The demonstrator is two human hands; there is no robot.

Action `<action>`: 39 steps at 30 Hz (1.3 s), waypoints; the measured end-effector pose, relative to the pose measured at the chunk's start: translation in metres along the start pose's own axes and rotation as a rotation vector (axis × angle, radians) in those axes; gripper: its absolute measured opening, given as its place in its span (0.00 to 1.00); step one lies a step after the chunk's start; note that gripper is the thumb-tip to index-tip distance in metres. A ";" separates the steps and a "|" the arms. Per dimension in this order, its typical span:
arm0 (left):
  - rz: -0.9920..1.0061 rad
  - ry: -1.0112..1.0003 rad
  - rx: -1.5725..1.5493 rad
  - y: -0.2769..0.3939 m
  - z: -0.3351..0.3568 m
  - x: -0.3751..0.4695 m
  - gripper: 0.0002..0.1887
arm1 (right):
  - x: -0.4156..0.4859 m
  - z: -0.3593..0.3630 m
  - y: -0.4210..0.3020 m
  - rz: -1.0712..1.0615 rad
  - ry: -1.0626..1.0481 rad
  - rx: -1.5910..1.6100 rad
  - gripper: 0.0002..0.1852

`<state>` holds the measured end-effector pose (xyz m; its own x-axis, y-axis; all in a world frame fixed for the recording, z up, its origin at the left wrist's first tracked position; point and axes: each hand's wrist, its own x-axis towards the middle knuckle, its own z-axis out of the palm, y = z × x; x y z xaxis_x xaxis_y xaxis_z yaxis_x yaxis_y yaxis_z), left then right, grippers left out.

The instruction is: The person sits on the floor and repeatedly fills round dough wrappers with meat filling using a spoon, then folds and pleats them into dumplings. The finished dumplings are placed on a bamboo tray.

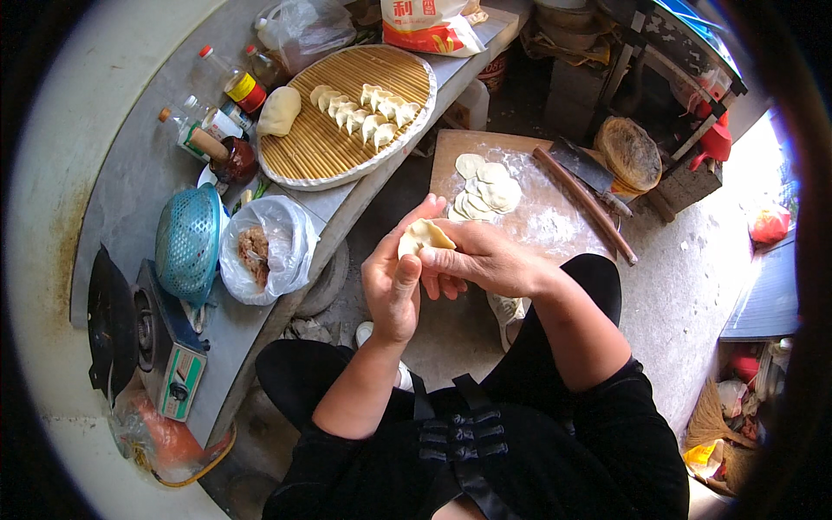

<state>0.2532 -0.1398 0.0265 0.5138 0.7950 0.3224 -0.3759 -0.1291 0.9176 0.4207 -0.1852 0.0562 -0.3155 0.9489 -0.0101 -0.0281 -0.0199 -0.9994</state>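
Note:
Both hands hold one folded dumpling (426,237) in front of me. My left hand (395,273) cups it from the left, its thumb on the near side. My right hand (487,257) grips its right end, the thumb pressed against the dough. Whether its edge is fully sealed is hard to see. Beyond my hands, a loose pile of round dough wrappers (494,187) lies on a floured wooden board (539,169). On the counter at left, a bag-lined bowl (286,260) contains minced filling (253,255). Rows of dumplings (364,112) rest on a round bamboo tray (312,159) with a lump of dough (279,112).
A rolling pin (585,205) and a cleaver (578,162) lie at the board's right side. The counter (244,338) carries a blue colander (188,244), a gas stove (175,351), a wok (110,318), sauce bottles (237,84) and a flour bag (429,29). A round wooden block (627,153) stands beyond the cleaver.

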 end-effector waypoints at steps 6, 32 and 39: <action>0.151 0.038 0.248 -0.014 0.008 0.008 0.33 | 0.002 0.020 0.011 0.007 0.181 0.035 0.28; -0.178 -0.154 0.691 -0.029 -0.098 0.015 0.12 | 0.008 -0.271 0.243 0.281 0.832 -0.390 0.13; -0.050 -0.191 0.888 -0.046 -0.103 0.016 0.10 | 0.017 -0.272 0.263 0.196 0.853 -0.731 0.12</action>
<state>0.1988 -0.0601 -0.0348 0.6624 0.7105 0.2376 0.3422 -0.5691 0.7477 0.6662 -0.0882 -0.2160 0.5020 0.8599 0.0924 0.5983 -0.2682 -0.7550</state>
